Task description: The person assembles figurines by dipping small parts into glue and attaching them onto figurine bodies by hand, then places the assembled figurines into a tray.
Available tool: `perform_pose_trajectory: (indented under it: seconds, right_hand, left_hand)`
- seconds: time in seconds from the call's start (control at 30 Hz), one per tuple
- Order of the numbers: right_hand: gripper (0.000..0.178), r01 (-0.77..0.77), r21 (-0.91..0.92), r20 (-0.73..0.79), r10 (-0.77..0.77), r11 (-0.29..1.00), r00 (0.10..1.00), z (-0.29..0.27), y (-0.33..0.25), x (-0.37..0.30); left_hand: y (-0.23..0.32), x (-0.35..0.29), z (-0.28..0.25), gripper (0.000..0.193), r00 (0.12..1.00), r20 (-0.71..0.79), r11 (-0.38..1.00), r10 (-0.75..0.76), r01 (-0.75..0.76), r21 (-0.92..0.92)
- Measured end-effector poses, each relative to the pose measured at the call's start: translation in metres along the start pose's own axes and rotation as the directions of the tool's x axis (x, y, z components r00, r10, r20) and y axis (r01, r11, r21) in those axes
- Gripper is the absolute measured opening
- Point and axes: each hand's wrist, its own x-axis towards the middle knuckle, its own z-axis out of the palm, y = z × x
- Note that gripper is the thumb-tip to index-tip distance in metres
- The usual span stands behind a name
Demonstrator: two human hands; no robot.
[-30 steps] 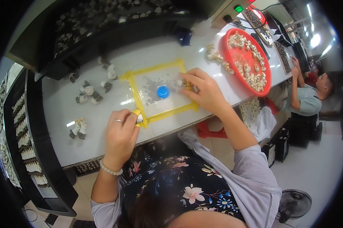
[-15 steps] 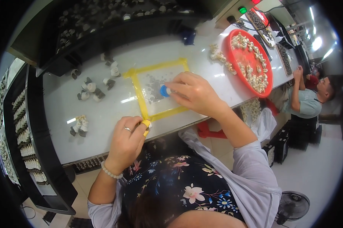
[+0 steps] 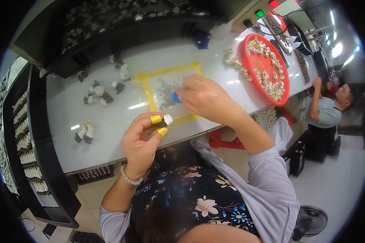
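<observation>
My left hand (image 3: pixel 144 135) is raised over the table's near edge, with yellow coverings on the thumb and a fingertip. Pinched between them is a small two-tone piece (image 3: pixel 165 120), white at one end and dark at the other. My right hand (image 3: pixel 206 97) reaches over a rectangle of yellow tape (image 3: pixel 149 97) on the table, its fingers drawn together. Its fingertips touch or cover part of a small round blue cap (image 3: pixel 175 97); whatever they hold is hidden. Dark smudges mark the surface beside the cap.
Similar dark and white pieces (image 3: pixel 97 95) lie loose at the left, with a small cluster (image 3: pixel 85 131) nearer me. A red tray (image 3: pixel 267 69) of whitish pieces stands at the right. A black rack (image 3: pixel 49 162) borders the left, a dark shelf (image 3: pixel 142 28) the back. Another person (image 3: pixel 332 105) sits far right.
My left hand has turned and opened up the view of the two-tone piece between its fingertips. My right fingers have closed in over the blue cap, hiding more of it.
</observation>
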Motion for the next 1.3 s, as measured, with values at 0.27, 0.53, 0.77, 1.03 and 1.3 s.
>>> perform_pose_trajectory:
  seconds: [0.27,0.53,0.77,1.03,1.3]
  right_hand:
    - [0.024,-0.157,0.459,-0.148,0.249,0.875,0.957,0.005,-0.005,-0.016]
    - [0.026,-0.206,0.76,-0.035,0.355,0.616,0.934,0.002,-0.025,-0.017]
    - [0.027,-0.153,0.752,-0.038,0.274,0.641,0.961,0.005,-0.03,-0.017]
    - [0.026,-0.133,0.732,-0.038,0.234,0.669,0.971,0.009,-0.032,-0.013]
    - [0.029,-0.177,0.667,0.015,0.224,0.724,0.975,0.005,-0.026,-0.015]
  left_hand:
    - [-0.009,0.003,-0.002,0.029,0.997,-0.054,0.981,-0.059,0.048,-0.189]
    - [-0.009,0.002,-0.002,0.023,0.995,-0.059,0.973,-0.079,0.064,-0.223]
    - [-0.01,0.0,-0.003,0.024,0.995,-0.06,0.972,-0.077,0.062,-0.227]
    - [-0.011,0.001,-0.005,0.019,0.996,-0.073,0.989,-0.05,0.039,-0.139]
    - [-0.017,0.003,-0.002,0.024,0.992,-0.048,0.985,-0.12,0.113,-0.127]
